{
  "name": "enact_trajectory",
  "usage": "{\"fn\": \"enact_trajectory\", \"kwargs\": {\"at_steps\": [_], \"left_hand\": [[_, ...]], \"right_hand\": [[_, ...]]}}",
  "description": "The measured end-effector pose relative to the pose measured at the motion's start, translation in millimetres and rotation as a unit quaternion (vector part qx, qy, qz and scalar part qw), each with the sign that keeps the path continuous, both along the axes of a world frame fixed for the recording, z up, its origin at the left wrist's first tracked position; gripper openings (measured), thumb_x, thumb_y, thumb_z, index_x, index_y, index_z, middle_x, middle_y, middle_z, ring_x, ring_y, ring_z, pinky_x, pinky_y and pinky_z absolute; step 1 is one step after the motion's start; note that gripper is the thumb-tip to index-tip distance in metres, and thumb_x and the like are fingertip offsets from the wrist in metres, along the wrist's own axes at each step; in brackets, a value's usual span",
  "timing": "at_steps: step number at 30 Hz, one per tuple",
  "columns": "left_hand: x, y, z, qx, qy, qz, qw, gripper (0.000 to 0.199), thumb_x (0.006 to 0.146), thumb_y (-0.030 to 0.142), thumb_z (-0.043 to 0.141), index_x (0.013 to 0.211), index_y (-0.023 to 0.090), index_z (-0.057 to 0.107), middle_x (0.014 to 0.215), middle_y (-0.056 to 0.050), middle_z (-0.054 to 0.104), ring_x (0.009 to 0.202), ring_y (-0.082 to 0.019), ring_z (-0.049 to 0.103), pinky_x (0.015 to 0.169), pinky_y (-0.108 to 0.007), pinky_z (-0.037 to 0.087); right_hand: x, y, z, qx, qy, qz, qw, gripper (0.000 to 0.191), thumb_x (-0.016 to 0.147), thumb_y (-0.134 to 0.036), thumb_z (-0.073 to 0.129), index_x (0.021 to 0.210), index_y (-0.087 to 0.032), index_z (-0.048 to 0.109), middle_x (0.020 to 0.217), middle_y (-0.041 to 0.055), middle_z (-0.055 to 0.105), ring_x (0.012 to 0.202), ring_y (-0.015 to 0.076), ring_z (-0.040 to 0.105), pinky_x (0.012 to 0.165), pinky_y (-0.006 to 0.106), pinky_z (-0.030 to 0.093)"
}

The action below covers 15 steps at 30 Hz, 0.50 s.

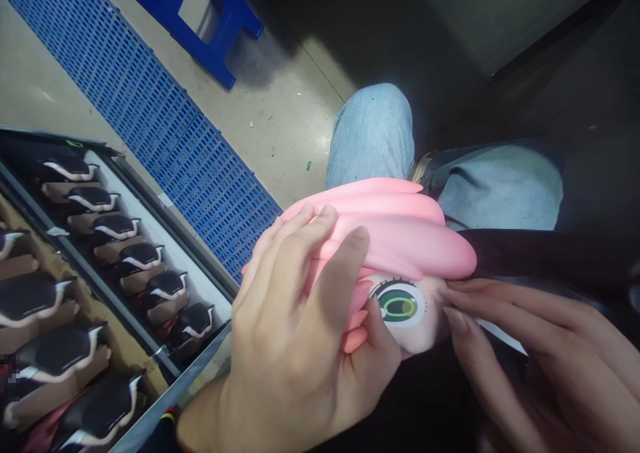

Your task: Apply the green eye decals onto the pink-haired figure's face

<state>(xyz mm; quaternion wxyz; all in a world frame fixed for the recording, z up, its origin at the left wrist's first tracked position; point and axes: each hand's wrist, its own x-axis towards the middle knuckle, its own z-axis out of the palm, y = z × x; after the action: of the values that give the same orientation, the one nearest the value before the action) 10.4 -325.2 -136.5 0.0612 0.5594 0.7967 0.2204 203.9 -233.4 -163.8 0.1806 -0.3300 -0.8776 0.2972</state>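
Note:
A figure's head with moulded pink hair is held low in front of my body. One large green eye shows on its pale face; the rest of the face is turned away or covered. My left hand wraps over the hair, its thumb pressed by the eye. At the opposite edge of the face, the thumb and fingers of my right hand are pinched together. Whether they grip the edge itself or something small there is hidden.
At left, a divided box carries rows of black-and-pale figure parts between cardboard strips. Blue plastic grating crosses the floor behind it. A blue stool stands at the top. My jeans-clad knees are beyond the head.

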Motion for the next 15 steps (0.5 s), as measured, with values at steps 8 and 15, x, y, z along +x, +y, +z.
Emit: {"fn": "enact_trajectory", "kwargs": {"at_steps": [8,15], "left_hand": [[-1,2,2.8,-0.012,-0.003,0.009,1.000,0.038,0.090,0.030,0.064,0.125,0.015,0.064,0.130,-0.020,0.069,0.126,-0.031,0.067,0.107,-0.056,0.060],[0,1,4.2,-0.027,0.004,0.005,1.000,0.039,0.090,0.031,0.063,0.127,0.021,0.063,0.131,-0.018,0.068,0.128,-0.037,0.065,0.105,-0.063,0.060]], "right_hand": [[-2,14,9.8,-0.001,-0.024,0.073,0.997,0.030,0.106,-0.041,0.048,0.104,-0.024,0.074,0.110,0.0062,0.072,0.103,0.0210,0.068,0.088,0.033,0.057],[-1,20,14.0,-0.048,-0.077,0.083,0.992,0.020,0.104,-0.032,0.054,0.110,-0.021,0.069,0.115,0.0064,0.068,0.096,0.0187,0.066,0.089,0.028,0.059]]}}
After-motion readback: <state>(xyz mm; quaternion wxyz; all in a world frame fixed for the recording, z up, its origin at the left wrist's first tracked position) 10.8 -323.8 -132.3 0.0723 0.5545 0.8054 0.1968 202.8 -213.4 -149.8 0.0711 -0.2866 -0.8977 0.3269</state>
